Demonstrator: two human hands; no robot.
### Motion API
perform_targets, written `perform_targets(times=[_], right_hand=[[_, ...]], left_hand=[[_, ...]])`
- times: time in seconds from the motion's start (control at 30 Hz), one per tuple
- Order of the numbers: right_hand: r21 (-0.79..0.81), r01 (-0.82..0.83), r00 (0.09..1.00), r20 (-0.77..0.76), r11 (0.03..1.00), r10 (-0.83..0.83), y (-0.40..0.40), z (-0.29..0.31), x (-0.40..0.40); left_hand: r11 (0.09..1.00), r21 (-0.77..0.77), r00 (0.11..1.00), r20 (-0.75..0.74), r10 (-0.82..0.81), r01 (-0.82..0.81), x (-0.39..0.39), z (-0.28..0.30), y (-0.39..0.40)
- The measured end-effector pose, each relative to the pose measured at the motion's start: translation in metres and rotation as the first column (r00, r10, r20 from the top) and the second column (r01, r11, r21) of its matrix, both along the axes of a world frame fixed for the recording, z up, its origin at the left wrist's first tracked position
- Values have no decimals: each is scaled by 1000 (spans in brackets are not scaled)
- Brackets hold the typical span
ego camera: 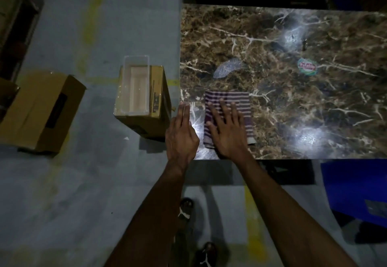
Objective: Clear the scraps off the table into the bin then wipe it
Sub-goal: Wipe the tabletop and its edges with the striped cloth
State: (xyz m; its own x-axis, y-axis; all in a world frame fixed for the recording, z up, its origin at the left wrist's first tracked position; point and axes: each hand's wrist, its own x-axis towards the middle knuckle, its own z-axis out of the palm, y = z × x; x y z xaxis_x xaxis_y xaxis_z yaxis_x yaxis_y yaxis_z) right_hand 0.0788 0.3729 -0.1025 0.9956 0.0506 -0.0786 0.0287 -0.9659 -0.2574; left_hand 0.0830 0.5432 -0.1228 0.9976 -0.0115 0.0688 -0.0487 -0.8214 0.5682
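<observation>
A dark marbled table (314, 109) fills the right of the head view. A folded purple and white striped cloth (240, 103) lies near its front left corner, and my right hand (227, 129) rests flat on it with fingers spread. My left hand (182, 134) is held flat and edge-on at the table's left edge, beside the cloth, holding nothing. Two scraps lie on the table: a grey speckled wrapper (227, 70) just beyond the cloth and a round green and red label (307, 69) further right. A clear plastic bin (136, 87) sits on a cardboard box left of the table.
The cardboard box (146, 122) under the bin stands close to the table's left edge. Another open cardboard box (41, 113) lies on the grey floor at far left. A blue container (356, 189) is at lower right. My sandalled feet (186, 210) show below the table.
</observation>
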Motion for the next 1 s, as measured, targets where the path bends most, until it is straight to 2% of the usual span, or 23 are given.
perform_targets(times=[0.13,0.27,0.37,0.43,0.5,0.57,0.67,0.73,0.8,0.9,1.0], right_hand=[[5,-123,991,52,992,123,21,-1,-7],[-55,-229,969,77,972,233,0,-7,-30],[-34,-134,990,44,990,135,-13,-3,-27],[-9,1,1000,24,1000,-1,-1,-3,-19],[2,69,997,27,998,-69,23,-3,-22],[-13,-1,999,45,1000,2,37,-5,-36],[-27,-131,991,35,991,132,16,-4,-59],[-23,-94,995,11,995,94,-8,-1,-66],[9,23,1000,-16,1000,-23,-20,0,-55],[9,131,991,-3,991,-131,-4,-1,-31],[-2,22,1000,0,1000,-22,15,-2,-32]], left_hand=[[1000,2,1000,-8,-3,3,-3,5,0],[1000,14,1000,-7,10,-10,-3,3,-1],[999,36,1000,-11,-9,9,-1,0,1],[999,33,1000,-6,-8,8,1,0,1],[1000,15,1000,-18,-14,14,0,0,2],[1000,1,1000,-24,-20,20,0,1,2],[1000,4,1000,-22,-8,8,-2,3,1],[1000,16,1000,-1,-4,4,-3,3,0],[1000,15,1000,1,13,-13,-3,5,-1],[1000,10,1000,-8,18,-18,-3,4,0],[1000,11,1000,-28,-4,4,-1,4,1]])
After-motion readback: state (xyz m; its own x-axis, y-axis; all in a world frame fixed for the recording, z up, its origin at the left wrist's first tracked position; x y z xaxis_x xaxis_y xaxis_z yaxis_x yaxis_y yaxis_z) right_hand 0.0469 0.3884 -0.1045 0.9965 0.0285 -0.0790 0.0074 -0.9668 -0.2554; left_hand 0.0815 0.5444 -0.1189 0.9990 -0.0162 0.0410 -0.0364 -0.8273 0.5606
